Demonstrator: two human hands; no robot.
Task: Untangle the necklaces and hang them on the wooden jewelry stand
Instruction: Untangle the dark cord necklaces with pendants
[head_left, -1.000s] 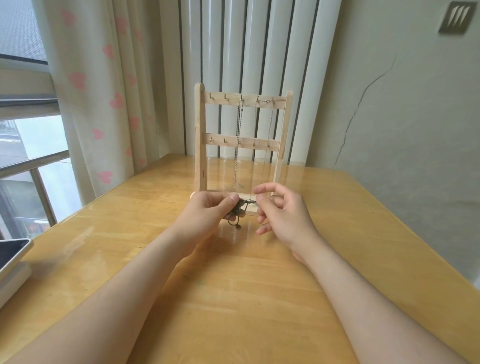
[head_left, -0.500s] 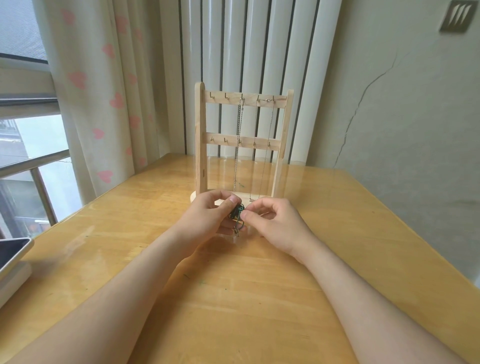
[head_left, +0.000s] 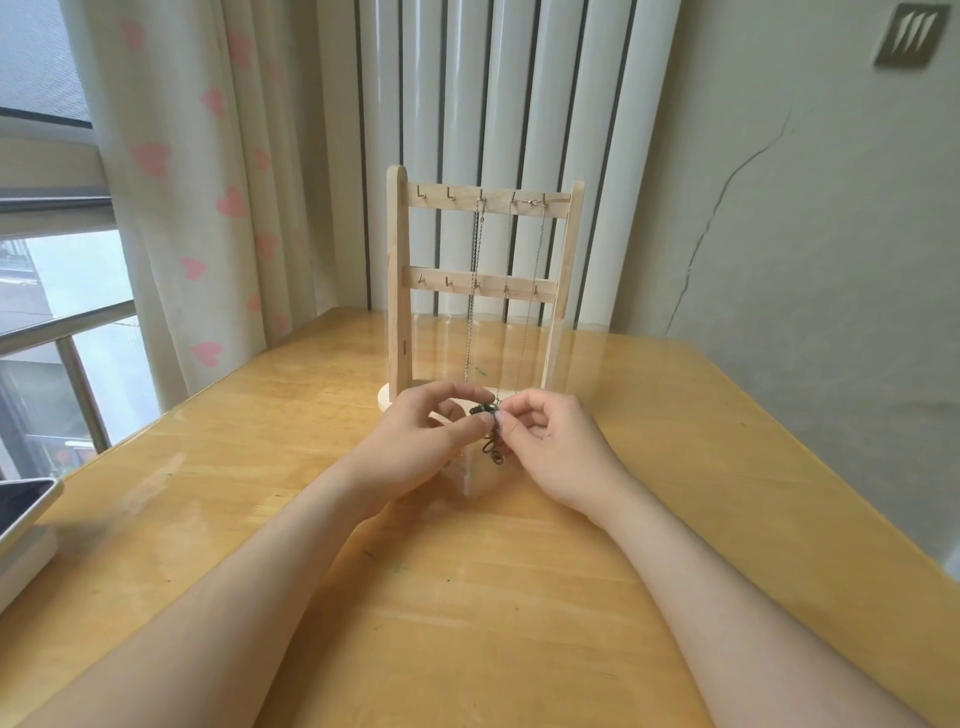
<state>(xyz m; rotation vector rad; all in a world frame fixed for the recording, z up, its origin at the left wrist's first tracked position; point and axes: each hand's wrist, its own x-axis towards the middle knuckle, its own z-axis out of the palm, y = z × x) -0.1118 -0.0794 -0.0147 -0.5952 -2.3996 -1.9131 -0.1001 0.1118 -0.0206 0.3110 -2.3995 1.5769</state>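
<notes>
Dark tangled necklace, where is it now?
Head view, centre: dark tangled necklace pinched between left hand and right hand, just in front of the wooden jewelry stand.

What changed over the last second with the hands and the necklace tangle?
The right hand drew in toward the left hand. Its fingers, spread a second ago, now curl and pinch the dark necklace tangle right beside the left thumb. The left hand kept its pinch on the tangle. The wooden stand and the hung chains have not moved.
</notes>
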